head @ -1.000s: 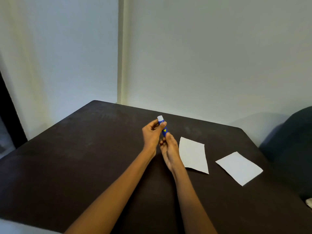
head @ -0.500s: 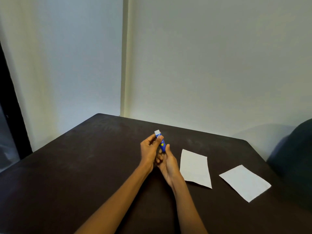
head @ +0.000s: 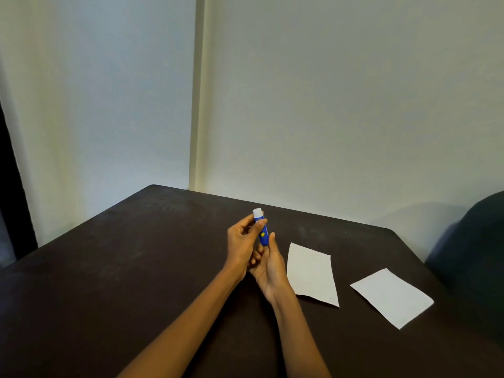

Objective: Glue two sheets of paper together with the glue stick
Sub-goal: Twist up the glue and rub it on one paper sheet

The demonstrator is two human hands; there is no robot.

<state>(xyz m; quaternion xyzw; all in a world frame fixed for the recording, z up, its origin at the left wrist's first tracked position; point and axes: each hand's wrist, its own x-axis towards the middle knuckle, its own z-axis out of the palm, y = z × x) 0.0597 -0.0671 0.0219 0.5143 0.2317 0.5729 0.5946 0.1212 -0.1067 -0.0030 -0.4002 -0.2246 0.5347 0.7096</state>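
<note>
A blue glue stick (head: pixel 262 232) with a white cap and a yellow mark is held upright above the dark table (head: pixel 122 268). My left hand (head: pixel 242 244) pinches its upper part just below the cap with thumb and fingers. My right hand (head: pixel 268 264) grips its lower end, thumb against the side. The cap is on. Two white sheets of paper lie flat on the table to the right: one (head: pixel 312 274) beside my right hand, the other (head: pixel 391 297) further right, turned at an angle. The two sheets lie apart.
The table stands in a corner between two pale walls. A dark rounded chair back (head: pixel 474 255) stands at the table's right edge. A dark vertical strip (head: pixel 11 186) runs along the far left.
The view has tilted up, so hands and sheets sit lower in the frame. Both hands keep hold of the glue stick, with my left fingers shifting slightly near the cap.
</note>
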